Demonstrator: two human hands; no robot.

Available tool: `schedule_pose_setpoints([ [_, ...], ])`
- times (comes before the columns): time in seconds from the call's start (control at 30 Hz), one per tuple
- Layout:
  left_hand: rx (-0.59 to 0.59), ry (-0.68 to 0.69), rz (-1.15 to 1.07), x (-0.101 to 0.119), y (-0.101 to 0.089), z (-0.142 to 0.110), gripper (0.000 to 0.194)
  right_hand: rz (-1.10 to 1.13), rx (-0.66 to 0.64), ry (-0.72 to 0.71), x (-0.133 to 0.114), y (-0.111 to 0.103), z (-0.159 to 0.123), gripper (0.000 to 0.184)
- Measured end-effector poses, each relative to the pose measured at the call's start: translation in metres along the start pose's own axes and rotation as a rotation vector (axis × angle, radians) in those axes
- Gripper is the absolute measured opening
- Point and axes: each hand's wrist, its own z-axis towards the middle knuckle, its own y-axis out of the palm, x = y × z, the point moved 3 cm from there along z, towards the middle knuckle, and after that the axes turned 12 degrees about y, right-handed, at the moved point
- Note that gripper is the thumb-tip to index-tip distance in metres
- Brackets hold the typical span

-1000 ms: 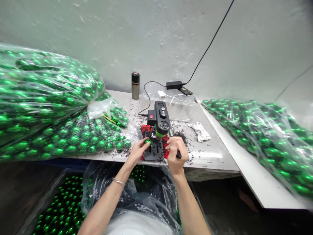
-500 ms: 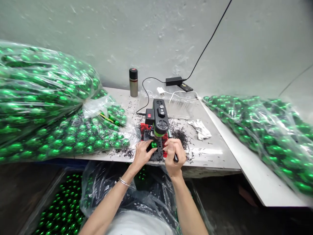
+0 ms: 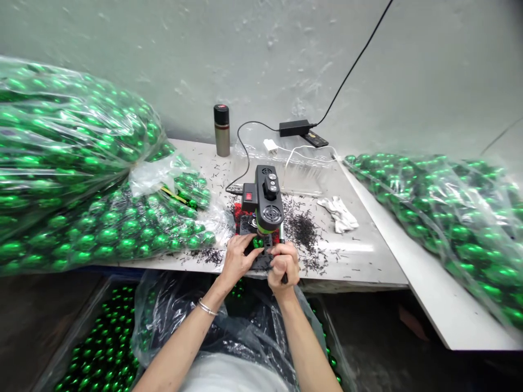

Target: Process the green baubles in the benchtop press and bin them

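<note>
My left hand (image 3: 237, 258) pinches a shiny green ball (image 3: 257, 243) between thumb and forefinger. The ball sits beneath the head of a small black bench machine (image 3: 269, 198), which has round vents, buttons and a red switch. Fingers of my right hand (image 3: 283, 268) are wrapped around a black lever handle (image 3: 284, 279) at the machine's right side. Red material (image 3: 238, 211) shows around the machine's dark base. Where the ball meets the base is partly hidden by my fingers.
Short black pieces (image 3: 303, 228) are scattered over the white table (image 3: 368, 261). Behind stand a bottle (image 3: 222, 133), a clear plastic tray (image 3: 308, 179) and a power adapter (image 3: 295, 128). White gloves (image 3: 339, 214) lie right. Bags of green balls (image 3: 65, 158) flank the table; more balls (image 3: 100, 337) are below.
My right hand has moved left and slightly down with the lever handle, closer to the ball. My left hand keeps its pinch on the green ball. The view has shifted slightly.
</note>
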Motion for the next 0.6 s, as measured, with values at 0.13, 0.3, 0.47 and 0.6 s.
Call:
schedule_pose_setpoints([
  [0.13, -0.010, 0.001, 0.006, -0.0006, 0.0005, -0.0004, 0.029, 0.001, 0.023, 0.016, 0.0054, 0.0021, -0.0065, 0.029],
  [0.3, 0.003, 0.021, 0.012, -0.0016, 0.0013, -0.0005, 0.029, 0.008, 0.029, 0.019, 0.0062, 0.0031, -0.0089, 0.030],
  [0.47, 0.016, 0.027, 0.014, -0.0024, 0.0020, 0.0005, 0.027, 0.003, 0.005, 0.003, 0.0089, 0.0024, -0.0083, 0.027],
  [0.6, 0.003, 0.012, -0.005, -0.0033, 0.0022, 0.0002, 0.028, -0.045, -0.053, -0.090, 0.0102, 0.0028, -0.0105, 0.026],
])
